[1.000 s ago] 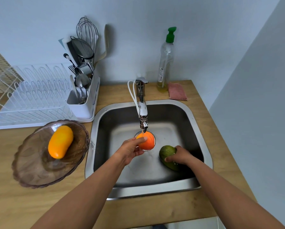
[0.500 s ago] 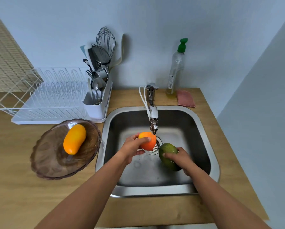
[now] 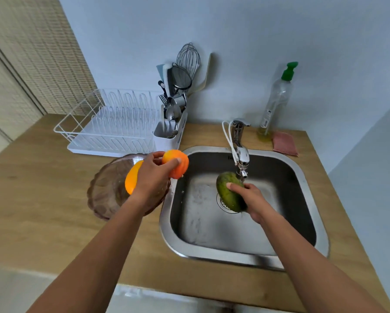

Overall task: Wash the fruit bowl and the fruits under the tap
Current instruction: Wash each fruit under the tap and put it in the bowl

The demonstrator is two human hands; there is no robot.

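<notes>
Brushed steel sink; matt wood counter; glossy translucent bowl; wire rack

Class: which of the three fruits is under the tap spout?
The green fruit, in the right hand. The left hand holds the orange fruit by the bowl; the yellow fruit lies in it.

Your left hand is well left of the tap, arm stretched forward, with thumb and fingers curled round the orange fruit. Your right hand is just below the tap's spout, forearm angling in from the right, fingers wrapped round the green fruit.
</notes>
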